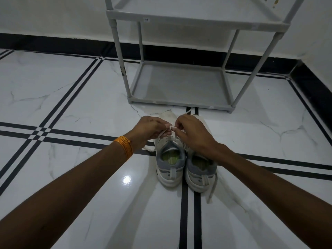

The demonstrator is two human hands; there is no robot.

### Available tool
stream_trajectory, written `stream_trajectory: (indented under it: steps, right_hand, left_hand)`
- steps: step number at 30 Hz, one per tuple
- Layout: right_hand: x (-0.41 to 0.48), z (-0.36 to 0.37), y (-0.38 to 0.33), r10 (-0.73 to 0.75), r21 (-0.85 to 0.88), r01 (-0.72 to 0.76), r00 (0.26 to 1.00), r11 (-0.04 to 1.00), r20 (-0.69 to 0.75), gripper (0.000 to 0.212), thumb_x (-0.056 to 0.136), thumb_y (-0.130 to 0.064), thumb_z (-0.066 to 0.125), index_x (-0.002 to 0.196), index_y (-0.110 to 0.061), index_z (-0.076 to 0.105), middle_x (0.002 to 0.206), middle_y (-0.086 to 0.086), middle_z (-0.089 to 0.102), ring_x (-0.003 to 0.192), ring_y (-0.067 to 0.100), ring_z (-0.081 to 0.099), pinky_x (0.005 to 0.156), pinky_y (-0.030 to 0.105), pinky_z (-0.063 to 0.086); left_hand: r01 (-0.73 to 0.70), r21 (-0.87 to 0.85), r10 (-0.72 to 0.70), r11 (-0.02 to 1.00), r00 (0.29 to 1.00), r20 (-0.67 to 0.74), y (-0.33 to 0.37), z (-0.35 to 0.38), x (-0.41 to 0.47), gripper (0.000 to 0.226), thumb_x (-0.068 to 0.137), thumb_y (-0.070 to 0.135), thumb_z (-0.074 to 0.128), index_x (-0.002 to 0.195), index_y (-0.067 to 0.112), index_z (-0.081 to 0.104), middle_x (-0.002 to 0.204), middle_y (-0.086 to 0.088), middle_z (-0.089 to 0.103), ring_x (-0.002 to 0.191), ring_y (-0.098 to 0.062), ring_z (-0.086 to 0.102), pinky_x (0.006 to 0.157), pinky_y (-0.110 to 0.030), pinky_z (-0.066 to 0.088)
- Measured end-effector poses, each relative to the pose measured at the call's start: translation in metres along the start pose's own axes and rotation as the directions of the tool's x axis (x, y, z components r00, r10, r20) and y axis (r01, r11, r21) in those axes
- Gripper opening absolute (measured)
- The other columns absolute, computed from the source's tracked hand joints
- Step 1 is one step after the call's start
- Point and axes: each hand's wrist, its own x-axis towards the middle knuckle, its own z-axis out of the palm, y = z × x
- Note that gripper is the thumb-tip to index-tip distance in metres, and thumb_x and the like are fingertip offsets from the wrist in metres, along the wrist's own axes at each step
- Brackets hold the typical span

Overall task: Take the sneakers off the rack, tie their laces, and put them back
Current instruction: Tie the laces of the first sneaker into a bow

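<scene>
Two sneakers are seen side by side on the white marble floor (71,97), heels toward the camera and toes toward the rack (179,83), which is set just beyond them against the wall. The left sneaker (169,159) is white with a grey collar and a green insole; the right sneaker (200,173) is partly covered by the right forearm.

Both hands are held over the tongue of the left sneaker. The left hand (147,130) is closed, its fingers (166,125) pinched narrowly on a strand of the white lace (162,134); the right hand (193,132) is closed likewise, its fingers (177,125) pinched on the same lace where the two hands nearly meet. Whether a knot has been formed between them cannot be told — the spot is too small and partly hidden.

An orange thread band (124,146) is worn on the left wrist. A loose lace (212,186) of the right sneaker is trailed over its outer side onto the floor — untied, as far as can be seen.

The rack is grey, with its lower shelf (179,87) bare and its upper shelf (197,24) cut off by the frame.
</scene>
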Motion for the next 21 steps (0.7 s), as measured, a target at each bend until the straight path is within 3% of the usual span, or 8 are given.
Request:
stream_trajectory:
  steps: [4, 7, 11, 14, 15, 17, 19, 21]
  right_hand:
    - [-0.002, -0.010, 0.007, -0.024, -0.087, 0.027, 0.999, 0.996, 0.037, 0.014, 0.094, -0.025, 0.056, 0.087, -0.014, 0.056, 0.088, 0.000, 0.056, 0.082, 0.018, 0.048, 0.074, 0.029, 0.040]
    - [-0.011, -0.020, 0.025, 0.006, -0.248, 0.036, 0.986, 0.968, 0.166, 0.015, 0.093, -0.022, 0.055, 0.086, -0.009, 0.060, 0.092, 0.009, 0.064, 0.079, 0.020, 0.052, 0.069, 0.030, 0.040]
    - [-0.022, -0.013, 0.031, 0.059, -0.376, 0.078, 0.939, 0.923, 0.340, 0.009, 0.087, -0.013, 0.057, 0.080, -0.013, 0.051, 0.094, 0.011, 0.062, 0.077, 0.021, 0.048, 0.066, 0.030, 0.034]
    - [-0.019, -0.011, 0.032, 0.115, -0.303, -0.017, 0.944, 0.953, 0.309, 0.009, 0.086, -0.013, 0.056, 0.077, -0.010, 0.053, 0.089, 0.011, 0.064, 0.075, 0.021, 0.050, 0.064, 0.030, 0.035]
    - [-0.018, -0.012, 0.033, 0.147, -0.244, -0.075, 0.945, 0.967, 0.294, 0.010, 0.087, -0.015, 0.056, 0.079, -0.008, 0.057, 0.087, 0.011, 0.065, 0.075, 0.023, 0.054, 0.064, 0.030, 0.038]
    - [-0.018, -0.015, 0.035, 0.184, -0.121, -0.156, 0.945, 0.980, 0.270, 0.011, 0.088, -0.015, 0.056, 0.082, -0.008, 0.061, 0.081, 0.008, 0.065, 0.074, 0.023, 0.057, 0.062, 0.030, 0.042]
    - [-0.019, -0.014, 0.032, 0.179, -0.041, -0.174, 0.953, 0.984, 0.244, 0.011, 0.088, -0.014, 0.056, 0.082, -0.007, 0.060, 0.076, 0.006, 0.063, 0.069, 0.021, 0.055, 0.062, 0.033, 0.043]
    - [-0.019, -0.011, 0.028, 0.181, -0.004, -0.184, 0.962, 0.983, 0.203, 0.014, 0.089, -0.017, 0.054, 0.081, -0.006, 0.058, 0.073, 0.006, 0.062, 0.065, 0.019, 0.052, 0.061, 0.035, 0.044]
  left_hand:
    - [0.006, -0.026, -0.009, 1.000, 0.991, -0.133, -0.002, -0.001, 0.000, 0.015, 0.086, 0.003, 0.067, 0.099, 0.002, 0.074, 0.098, -0.016, 0.075, 0.092, -0.030, 0.073, 0.076, -0.028, 0.062]
    - [-0.037, 0.325, 0.134, 0.945, 0.949, -0.284, -0.023, -0.022, 0.004, 0.011, 0.079, 0.003, 0.072, 0.089, 0.005, 0.077, 0.085, -0.012, 0.076, 0.079, -0.027, 0.074, 0.075, -0.035, 0.062]
    - [-0.115, 0.734, 0.357, 0.669, 0.916, -0.182, -0.041, -0.020, -0.001, 0.013, 0.080, 0.012, 0.072, 0.090, 0.009, 0.079, 0.086, -0.010, 0.078, 0.073, -0.020, 0.069, 0.072, -0.025, 0.052]
    - [-0.197, 0.818, 0.410, 0.540, 0.911, -0.051, -0.044, -0.016, -0.001, 0.016, 0.083, 0.015, 0.070, 0.096, 0.011, 0.078, 0.090, -0.007, 0.078, 0.078, -0.022, 0.070, 0.073, -0.023, 0.048]
    - [-0.213, 0.806, 0.392, 0.552, 0.919, -0.026, -0.045, -0.018, -0.001, 0.015, 0.084, 0.016, 0.070, 0.096, 0.012, 0.078, 0.090, -0.007, 0.078, 0.077, -0.021, 0.070, 0.075, -0.024, 0.052]
    - [-0.191, 0.692, 0.312, 0.696, 0.949, -0.052, -0.047, -0.022, -0.001, 0.013, 0.083, 0.016, 0.071, 0.093, 0.011, 0.078, 0.086, -0.008, 0.077, 0.073, -0.019, 0.071, 0.075, -0.030, 0.058]
    - [-0.111, 0.449, 0.187, 0.886, 0.974, -0.129, -0.045, -0.021, -0.003, 0.009, 0.081, 0.013, 0.072, 0.088, 0.008, 0.075, 0.082, -0.010, 0.075, 0.071, -0.020, 0.071, 0.069, -0.029, 0.060]
    - [-0.013, 0.205, 0.047, 0.979, 0.985, -0.166, -0.040, -0.014, -0.002, 0.010, 0.079, 0.010, 0.076, 0.086, 0.004, 0.072, 0.086, -0.015, 0.073, 0.078, -0.027, 0.072, 0.071, -0.031, 0.062]
